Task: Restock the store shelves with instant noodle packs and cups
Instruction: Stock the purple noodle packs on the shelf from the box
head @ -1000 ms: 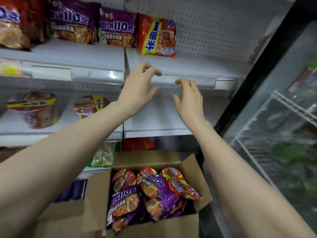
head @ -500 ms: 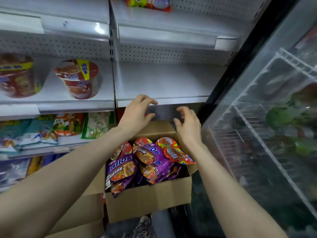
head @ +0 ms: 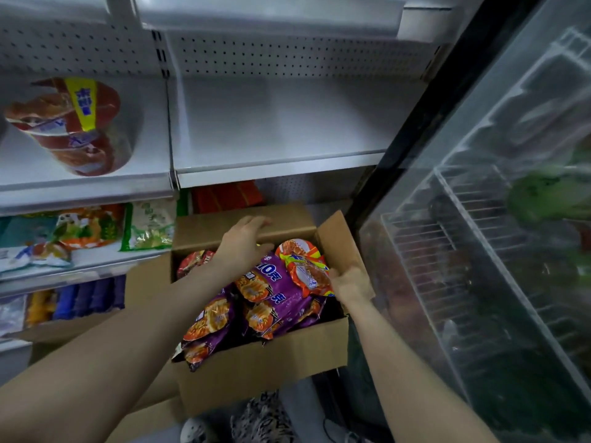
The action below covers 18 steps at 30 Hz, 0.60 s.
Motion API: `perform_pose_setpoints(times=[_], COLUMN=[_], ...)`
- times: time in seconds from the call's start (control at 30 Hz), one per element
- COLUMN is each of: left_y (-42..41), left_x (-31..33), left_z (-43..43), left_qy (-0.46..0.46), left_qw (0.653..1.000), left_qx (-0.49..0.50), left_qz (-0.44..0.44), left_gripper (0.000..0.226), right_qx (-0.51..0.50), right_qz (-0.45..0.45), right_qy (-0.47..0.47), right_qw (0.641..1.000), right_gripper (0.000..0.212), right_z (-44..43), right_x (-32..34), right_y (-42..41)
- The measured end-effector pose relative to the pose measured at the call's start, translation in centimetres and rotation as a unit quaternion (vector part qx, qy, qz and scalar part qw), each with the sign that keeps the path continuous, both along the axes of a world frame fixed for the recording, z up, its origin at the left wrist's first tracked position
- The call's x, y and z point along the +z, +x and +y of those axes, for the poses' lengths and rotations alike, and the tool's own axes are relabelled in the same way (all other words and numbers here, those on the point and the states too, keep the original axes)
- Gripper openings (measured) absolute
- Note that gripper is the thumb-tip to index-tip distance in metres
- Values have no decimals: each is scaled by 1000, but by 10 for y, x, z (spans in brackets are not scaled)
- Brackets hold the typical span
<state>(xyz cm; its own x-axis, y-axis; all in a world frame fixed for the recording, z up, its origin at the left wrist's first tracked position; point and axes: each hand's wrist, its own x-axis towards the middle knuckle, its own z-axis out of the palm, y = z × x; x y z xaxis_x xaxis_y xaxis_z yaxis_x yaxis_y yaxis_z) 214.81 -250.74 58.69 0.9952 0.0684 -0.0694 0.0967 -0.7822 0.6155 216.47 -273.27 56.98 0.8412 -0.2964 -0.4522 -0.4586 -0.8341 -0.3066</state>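
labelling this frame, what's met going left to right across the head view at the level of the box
green snack bag, left hand, orange noodle pack, right hand, glass fridge door

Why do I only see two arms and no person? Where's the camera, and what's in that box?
The camera sits on the person's head, looking down, so you see only their arms. The cardboard box holds purple noodle packs, with a red pack on top. The left hand hovers open over them, holding nothing. The right hand touches the red pack's edge; whether it grips, I can't tell. A noodle cup sits on the shelf at left.
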Motion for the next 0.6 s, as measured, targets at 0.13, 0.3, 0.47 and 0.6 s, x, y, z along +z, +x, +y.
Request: perform_pose_setpoints(times=[0.13, 0.3, 0.47, 0.6], left_y=[26, 62, 86, 105], left_x=[-29, -76, -123, -148], left_z=[-13, -35, -53, -66], left_qy=[17, 8, 23, 33], left_qw=[998, 989, 974, 960], left_qx=[-24, -70, -124, -148], left_qz=[62, 132, 190, 237], left_gripper=[48, 49, 48, 53], right_qx=[-27, -74, -122, -125], right_qz=[50, 84, 83, 75], right_qy=[29, 44, 94, 114], right_qw=[998, 993, 985, 983], right_gripper=[50, 64, 62, 59], right_z=[-9, -13, -10, -9], right_x=[-45, -93, -110, -121], right_y=[14, 29, 31, 34])
